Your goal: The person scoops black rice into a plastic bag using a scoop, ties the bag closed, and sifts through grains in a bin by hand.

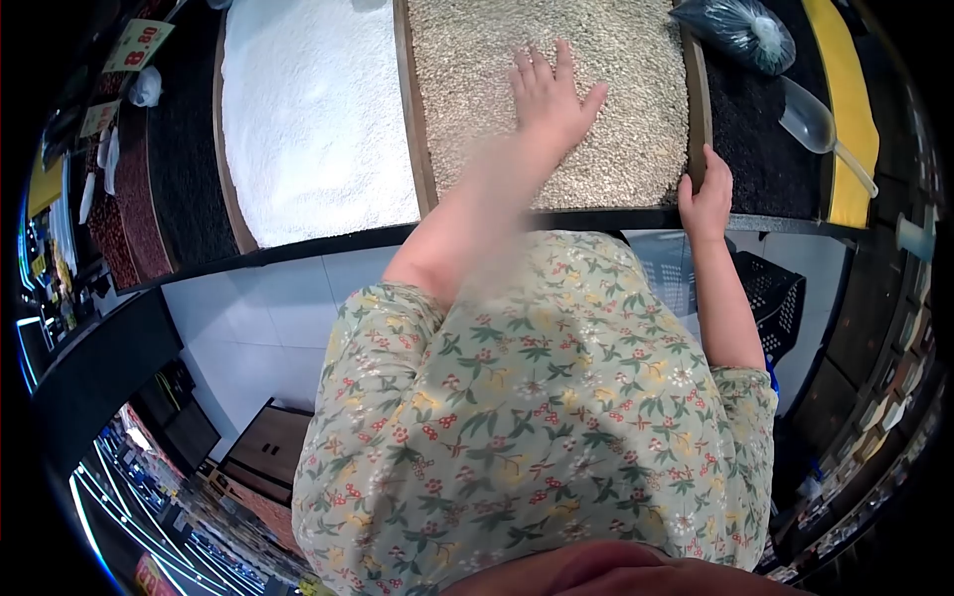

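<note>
My left hand point(556, 99) lies palm down on a bed of pale beige grain flakes point(596, 139), its fingers stretched and spread. My right hand point(709, 199) rests at the near end of the wooden divider point(700, 109) on the right of that bin. Its thumb is apart from the fingers, and nothing is held in it. Just right of this hand is a bin of black grains point(750, 149), with a clear plastic scoop point(807, 117) lying at its far side. A blur hides part of my left forearm.
A bin of white grains point(318, 119) is on the left, with dark and reddish bins point(139, 219) beyond it. A tied plastic bag point(750, 35) sits at the upper right, near a yellow strip point(845, 99). Below the counter stands a black basket point(780, 303).
</note>
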{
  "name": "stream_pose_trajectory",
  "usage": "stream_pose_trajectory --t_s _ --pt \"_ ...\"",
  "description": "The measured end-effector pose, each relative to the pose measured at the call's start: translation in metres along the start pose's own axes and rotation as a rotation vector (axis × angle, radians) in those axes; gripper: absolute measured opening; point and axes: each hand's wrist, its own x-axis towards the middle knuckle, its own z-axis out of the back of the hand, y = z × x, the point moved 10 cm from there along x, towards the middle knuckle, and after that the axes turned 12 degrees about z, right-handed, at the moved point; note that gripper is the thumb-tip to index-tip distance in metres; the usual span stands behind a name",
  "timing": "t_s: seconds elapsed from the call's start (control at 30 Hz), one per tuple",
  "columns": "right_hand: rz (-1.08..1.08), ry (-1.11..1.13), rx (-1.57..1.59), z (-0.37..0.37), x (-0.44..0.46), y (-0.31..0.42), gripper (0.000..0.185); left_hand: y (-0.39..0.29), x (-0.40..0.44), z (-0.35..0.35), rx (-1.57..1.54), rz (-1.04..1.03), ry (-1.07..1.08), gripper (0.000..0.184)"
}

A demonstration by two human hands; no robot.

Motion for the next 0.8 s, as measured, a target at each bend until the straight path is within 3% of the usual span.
stream_pose_trajectory --t_s 0.27,0.4,0.5,0.6,0.67,0.8 --pt "0.001 0.002 -0.014 -0.002 -0.001 -0.003 0.054 -0.020 -0.039 -0.017 -0.019 -0.116 0.082 0.076" --pt "-0.003 -0.002 -0.004 -0.001 -0.001 -0.003 0.054 0.005 -0.063 0.002 -0.132 -0.211 0.066 0.075" --pt "-0.014 0.006 0.001 -0.004 -0.002 -0.007 0.054 0.034 -0.074 0.024 0.030 -0.321 0.044 0.076" --pt "-0.006 -0.001 0.009 -0.005 -0.004 -0.009 0.054 0.031 -0.082 0.040 0.172 -0.330 0.210 0.075" --pt "0.007 -0.009 0.007 -0.004 -0.003 -0.009 0.054 0.028 -0.091 0.021 0.446 -0.377 0.443 0.073" --pt "-0.013 -0.015 0.012 -0.005 -0.003 -0.012 0.054 0.016 -0.092 -0.003 0.280 -0.613 0.261 0.070"
